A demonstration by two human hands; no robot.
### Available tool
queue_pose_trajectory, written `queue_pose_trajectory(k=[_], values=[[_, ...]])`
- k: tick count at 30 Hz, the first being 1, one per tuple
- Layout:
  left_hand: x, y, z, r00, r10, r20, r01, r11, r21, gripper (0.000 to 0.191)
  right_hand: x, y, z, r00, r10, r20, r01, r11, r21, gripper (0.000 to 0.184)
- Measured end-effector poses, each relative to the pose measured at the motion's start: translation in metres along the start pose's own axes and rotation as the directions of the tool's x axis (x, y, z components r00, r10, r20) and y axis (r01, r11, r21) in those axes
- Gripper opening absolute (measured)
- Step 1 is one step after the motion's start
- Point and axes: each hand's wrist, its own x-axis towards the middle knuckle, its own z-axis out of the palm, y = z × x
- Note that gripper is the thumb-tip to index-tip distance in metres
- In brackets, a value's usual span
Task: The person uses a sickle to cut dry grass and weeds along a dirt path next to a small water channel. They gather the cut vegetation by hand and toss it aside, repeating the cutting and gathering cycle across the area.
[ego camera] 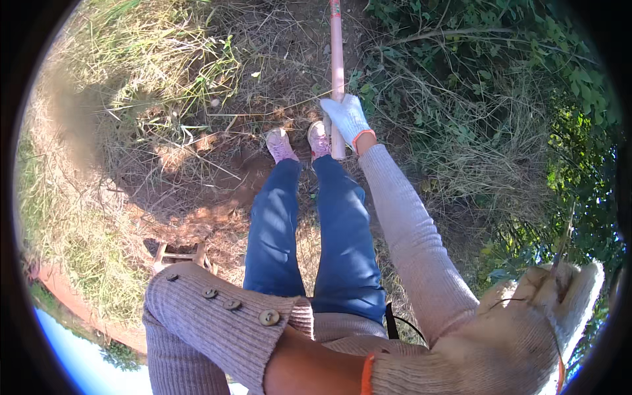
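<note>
My right hand (347,116), in a white knit glove with an orange cuff edge, grips a pink pole (336,54) near its lower end. The pole runs away from me past my right shoe; its far end lies beyond the picture's top edge. My left arm crosses my body, putting my left hand (531,321) close to the camera at the lower right. That hand wears a soiled, pale knit glove. A thin dry stem (564,242) rises from between its partly bent fingers; whether they grip it is unclear.
My pink shoes (279,144) stand on dry-grass-covered reddish soil (237,182). Leafy vines and a bare branch (454,32) crowd the right side. Tall grass (197,64) grows at the upper left. Behind me on the left is a wooden frame (180,256), partly hidden by my sleeve.
</note>
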Motion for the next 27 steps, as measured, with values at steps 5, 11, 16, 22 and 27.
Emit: queue_pose_trajectory(k=[5,11,16,22,27], values=[[-0.072,-0.007,-0.005,0.948,-0.206,-0.243,0.069,0.877,-0.476,0.045,-0.012,-0.022,0.004,0.999,-0.013,0.039,0.01,0.997,0.077,0.021],[-0.151,-0.102,0.002,0.495,-0.823,-0.28,0.249,0.443,-0.861,0.043,0.008,-0.057,-0.011,0.999,-0.039,0.005,0.038,0.997,0.064,0.02],[-0.193,-0.163,0.026,0.205,-0.843,-0.497,0.124,0.526,-0.841,0.028,0.046,-0.035,-0.036,0.983,-0.175,-0.058,0.17,0.982,-0.086,0.019],[-0.146,-0.192,0.101,-0.112,-0.857,-0.504,-0.107,0.514,-0.851,0.025,0.134,-0.041,-0.075,0.939,-0.344,-0.031,0.316,0.893,-0.321,0.023],[-0.056,-0.219,0.141,-0.096,-0.894,-0.438,0.032,0.437,-0.899,0.024,0.116,0.03,-0.14,0.948,-0.314,0.049,0.271,0.721,-0.637,0.033]])
